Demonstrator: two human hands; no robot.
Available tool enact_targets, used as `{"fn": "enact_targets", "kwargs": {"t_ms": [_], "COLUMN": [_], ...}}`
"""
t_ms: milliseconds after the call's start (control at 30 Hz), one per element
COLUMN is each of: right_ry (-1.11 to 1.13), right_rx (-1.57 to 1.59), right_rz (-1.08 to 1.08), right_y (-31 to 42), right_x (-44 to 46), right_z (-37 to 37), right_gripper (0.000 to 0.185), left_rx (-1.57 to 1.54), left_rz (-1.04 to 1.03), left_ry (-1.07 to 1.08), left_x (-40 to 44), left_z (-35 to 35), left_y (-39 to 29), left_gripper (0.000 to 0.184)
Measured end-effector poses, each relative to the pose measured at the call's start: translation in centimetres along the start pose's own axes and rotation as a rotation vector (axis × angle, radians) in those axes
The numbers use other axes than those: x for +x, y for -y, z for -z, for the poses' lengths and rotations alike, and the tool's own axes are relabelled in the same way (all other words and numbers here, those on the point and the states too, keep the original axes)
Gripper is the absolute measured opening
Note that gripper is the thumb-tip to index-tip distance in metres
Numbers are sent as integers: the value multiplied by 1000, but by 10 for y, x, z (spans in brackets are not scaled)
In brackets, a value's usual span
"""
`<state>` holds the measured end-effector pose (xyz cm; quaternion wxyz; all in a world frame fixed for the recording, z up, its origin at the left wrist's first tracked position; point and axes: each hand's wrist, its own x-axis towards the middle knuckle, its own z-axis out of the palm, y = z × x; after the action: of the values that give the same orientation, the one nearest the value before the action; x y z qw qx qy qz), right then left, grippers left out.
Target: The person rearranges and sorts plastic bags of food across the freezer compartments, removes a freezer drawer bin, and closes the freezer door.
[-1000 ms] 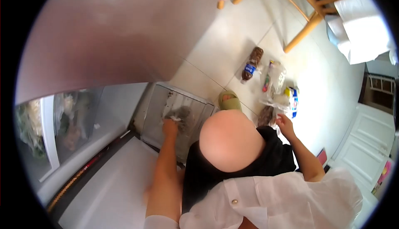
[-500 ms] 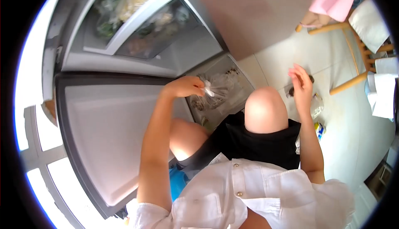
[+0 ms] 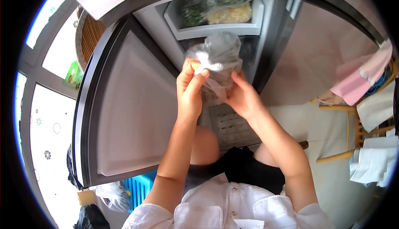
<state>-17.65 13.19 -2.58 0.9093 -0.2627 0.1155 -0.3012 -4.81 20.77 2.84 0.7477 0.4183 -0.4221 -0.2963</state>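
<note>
A clear plastic bag with a bunched, whitish neck is held up in front of the open refrigerator; I cannot make out its contents. My left hand pinches the bag's gathered neck between thumb and fingers. Cupped against the bag's lower right side, my right hand has its thumb on the front and its other fingers partly hidden. Just behind the bag is a white-fronted drawer with bagged greens and a pale yellow food in it. The bag covers much of the darker drawer below.
The refrigerator door stands open on the left. Below my hands, a shallow tray lies near the floor by my knees. A blue plastic basket and plastic bags are at lower left. A wooden chair with cloths stands on the right.
The bag has risen from low by the tray to the front of the drawers, with my left hand on it. My right hand has come in from the right and now grips it too. My view has turned.
</note>
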Motion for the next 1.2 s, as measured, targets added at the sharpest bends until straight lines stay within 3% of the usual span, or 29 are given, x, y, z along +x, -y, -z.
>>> {"fn": "enact_targets", "kwargs": {"t_ms": [167, 300, 500, 700, 767, 867, 967, 1000, 1100, 1200], "right_ry": [51, 75, 49, 90, 38, -36, -90, -122, -189, -323], "right_rx": [-88, -171, -280, -250, -262, -269, -325, -345, -427, -619], "right_rz": [66, 18, -40, -6, 68, 87, 100, 103, 155, 264], "right_y": [21, 42, 63, 83, 82, 80, 79, 80, 81, 84], "right_x": [66, 101, 139, 170, 175, 183, 188, 187, 196, 223], "right_z": [-32, -48, -68, -64, -66, -66, -70, -76, -77, -80], "right_gripper": [41, 40, 39, 36, 35, 33, 34, 35, 41, 41], "left_rx": [221, 324, 211, 525, 811, 968, 384, 231, -264, -137], "left_rz": [-305, -392, -456, -633, -636, -615, -377, -234, -165, -121], "left_ry": [-64, -53, -154, -177, -264, -462, -558, -541, -396, -474], "left_x": [41, 80, 118, 138, 133, 119, 110, 108, 117, 123], "left_z": [12, 21, 28, 25, 27, 25, 6, 4, 0, -2], "left_y": [6, 13, 27, 38, 45, 68, 81, 80, 74, 73], "left_gripper": [15, 18, 16, 24, 28, 48, 72, 92, 98, 101]}}
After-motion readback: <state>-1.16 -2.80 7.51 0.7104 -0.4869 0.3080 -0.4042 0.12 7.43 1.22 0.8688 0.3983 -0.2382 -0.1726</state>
